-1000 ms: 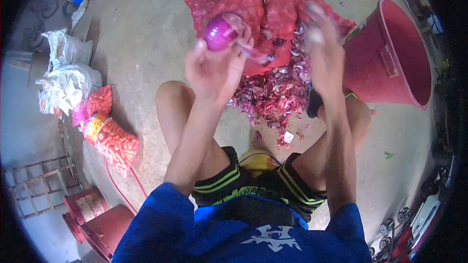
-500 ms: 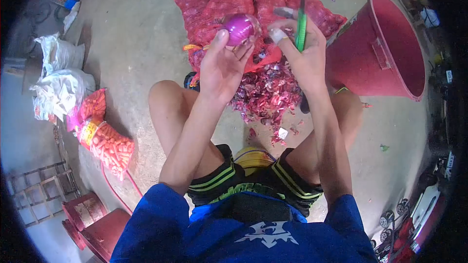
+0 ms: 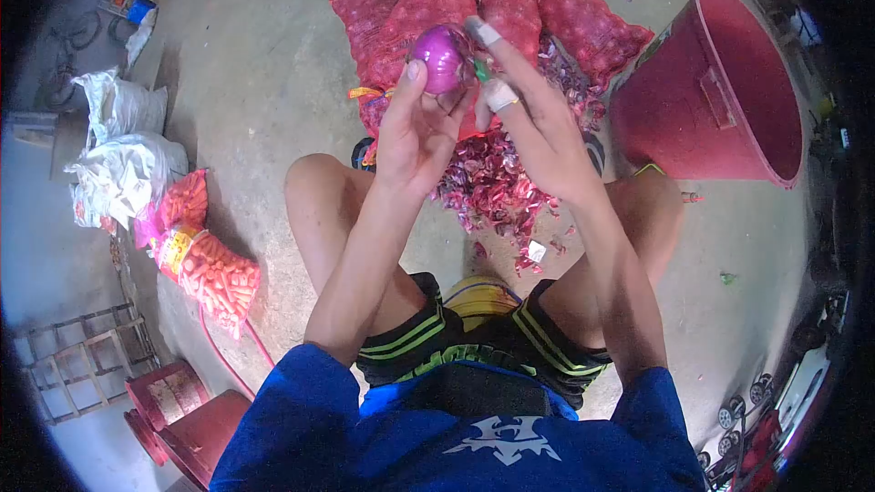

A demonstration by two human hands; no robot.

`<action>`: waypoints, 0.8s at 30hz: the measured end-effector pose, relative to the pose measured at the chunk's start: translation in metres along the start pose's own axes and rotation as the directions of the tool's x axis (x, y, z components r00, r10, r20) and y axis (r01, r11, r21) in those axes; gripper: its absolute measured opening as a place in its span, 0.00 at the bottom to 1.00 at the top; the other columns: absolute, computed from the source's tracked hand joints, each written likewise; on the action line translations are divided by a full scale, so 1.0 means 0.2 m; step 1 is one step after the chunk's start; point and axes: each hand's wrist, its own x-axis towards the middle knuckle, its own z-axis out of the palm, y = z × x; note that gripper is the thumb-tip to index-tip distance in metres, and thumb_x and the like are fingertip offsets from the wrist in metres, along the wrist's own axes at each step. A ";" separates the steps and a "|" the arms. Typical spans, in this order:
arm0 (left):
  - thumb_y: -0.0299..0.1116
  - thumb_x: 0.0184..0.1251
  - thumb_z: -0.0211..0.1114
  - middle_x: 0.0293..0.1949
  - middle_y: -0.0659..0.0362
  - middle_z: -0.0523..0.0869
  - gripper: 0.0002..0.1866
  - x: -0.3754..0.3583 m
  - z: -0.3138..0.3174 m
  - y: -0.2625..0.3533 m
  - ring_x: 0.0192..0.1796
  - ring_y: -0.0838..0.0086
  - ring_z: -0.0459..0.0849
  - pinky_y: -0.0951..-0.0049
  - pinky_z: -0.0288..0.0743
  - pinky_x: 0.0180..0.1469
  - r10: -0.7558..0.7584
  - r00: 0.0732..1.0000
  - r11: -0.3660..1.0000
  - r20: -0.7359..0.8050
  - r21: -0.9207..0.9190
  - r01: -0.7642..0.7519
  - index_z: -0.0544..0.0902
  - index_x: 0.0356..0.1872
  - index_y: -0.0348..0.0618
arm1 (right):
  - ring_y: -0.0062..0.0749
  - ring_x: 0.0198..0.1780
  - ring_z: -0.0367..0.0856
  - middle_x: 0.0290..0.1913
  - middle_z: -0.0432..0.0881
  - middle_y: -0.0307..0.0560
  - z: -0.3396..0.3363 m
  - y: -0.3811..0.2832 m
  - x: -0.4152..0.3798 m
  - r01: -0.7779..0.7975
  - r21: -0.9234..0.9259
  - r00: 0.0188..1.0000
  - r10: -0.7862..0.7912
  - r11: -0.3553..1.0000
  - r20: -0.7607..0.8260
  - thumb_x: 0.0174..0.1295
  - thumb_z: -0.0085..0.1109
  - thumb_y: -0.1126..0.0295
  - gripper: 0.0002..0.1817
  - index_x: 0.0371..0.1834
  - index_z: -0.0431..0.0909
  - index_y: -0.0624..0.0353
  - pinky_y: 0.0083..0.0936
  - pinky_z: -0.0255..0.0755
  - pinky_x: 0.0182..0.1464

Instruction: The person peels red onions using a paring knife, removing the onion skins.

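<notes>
A shiny purple-red onion (image 3: 443, 56) is held in the fingertips of my left hand (image 3: 415, 141), the thumb pressed on its near side. Close against the onion's right side is my right hand (image 3: 547, 137), with white wrapping on its thumb and one fingertip. A bit of the knife's green handle (image 3: 482, 72) shows between its fingers; the blade cannot be made out. Loose onion skins (image 3: 497, 178) lie heaped on the floor below both hands. Beyond them are red mesh sacks full of onions (image 3: 433, 5).
A big dark red bucket (image 3: 674, 96) leans at the right, its mouth turned sideways. On the left stand white sacks (image 3: 137, 173) and a mesh bag of carrots (image 3: 214, 273). Red containers (image 3: 196, 428) are at lower left, a wheeled item (image 3: 729, 419) at lower right.
My right hand has moved left and turned over, bringing the knife from upright and apart to beside the onion. The onion stays in my left hand, almost in place.
</notes>
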 end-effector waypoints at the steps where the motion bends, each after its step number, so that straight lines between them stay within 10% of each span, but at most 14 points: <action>1: 0.54 0.81 0.66 0.64 0.56 0.87 0.28 0.00 0.00 0.00 0.67 0.61 0.84 0.54 0.68 0.81 -0.023 1.000 1.000 0.002 -0.010 0.023 0.78 0.70 0.47 | 0.35 0.55 0.88 0.65 0.86 0.58 -0.01 0.01 0.00 0.000 0.000 1.000 0.000 1.000 -0.001 0.82 0.51 0.71 0.28 0.83 0.68 0.60 0.32 0.77 0.63; 11: 0.52 0.78 0.66 0.69 0.51 0.85 0.31 0.02 -0.05 0.03 0.71 0.56 0.82 0.54 0.70 0.80 -0.082 0.974 0.964 0.209 -0.233 0.131 0.77 0.73 0.43 | 0.32 0.37 0.84 0.47 0.91 0.52 -0.13 0.03 0.04 -0.120 -0.090 0.982 0.104 0.989 -0.158 0.81 0.51 0.75 0.25 0.79 0.76 0.56 0.29 0.79 0.50; 15: 0.52 0.76 0.68 0.70 0.49 0.83 0.32 0.03 -0.05 0.05 0.75 0.52 0.78 0.49 0.65 0.83 -0.025 0.976 0.953 0.216 -0.291 0.089 0.76 0.72 0.43 | 0.56 0.45 0.90 0.42 0.88 0.63 -0.26 0.21 0.00 -0.251 -0.389 0.967 0.212 0.886 -0.141 0.79 0.56 0.69 0.26 0.78 0.74 0.61 0.41 0.79 0.54; 17: 0.55 0.75 0.69 0.70 0.48 0.82 0.34 0.02 -0.01 0.08 0.77 0.50 0.75 0.46 0.62 0.85 -0.008 0.986 0.962 0.167 -0.269 0.054 0.75 0.72 0.42 | 0.65 0.51 0.89 0.42 0.88 0.65 -0.28 0.20 -0.01 0.006 -0.661 1.000 -0.019 0.750 -0.012 0.78 0.58 0.68 0.24 0.73 0.77 0.65 0.47 0.78 0.56; 24: 0.41 0.85 0.64 0.72 0.53 0.80 0.29 0.01 0.00 0.13 0.72 0.59 0.82 0.56 0.82 0.74 0.039 0.998 0.999 0.057 0.001 -0.039 0.68 0.80 0.48 | 0.60 0.53 0.90 0.51 0.89 0.65 -0.24 -0.02 0.00 -0.119 -0.354 0.991 0.133 0.928 0.016 0.76 0.60 0.69 0.19 0.67 0.82 0.63 0.43 0.81 0.55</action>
